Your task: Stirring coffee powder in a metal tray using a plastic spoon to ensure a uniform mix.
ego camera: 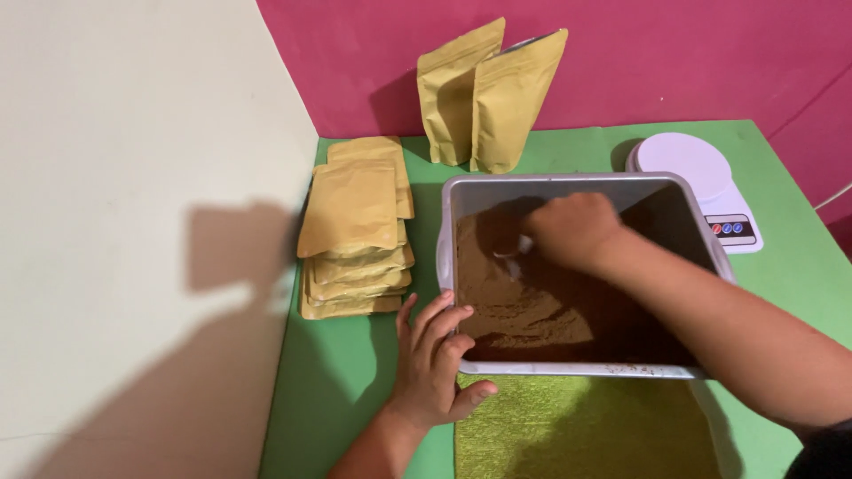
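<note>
The right hand (572, 231) is reaching into the tub (448, 231), closed on a small pale scoop (515, 251) that is digging into the brown powder (515, 306). The left hand (435, 355) is lying open, fingers spread against the tub's near-left corner, steadying it. Scooping appears to be the step in hand; the next move is calling for a level lift clear of the rim. The tub is resting on a green mat (355, 372). Flat pouches (355, 231) are lying stacked to the left; two pouches (484, 93) are standing behind, contents unseen. A white scale (688, 168) is sitting to the right, bare.
</note>
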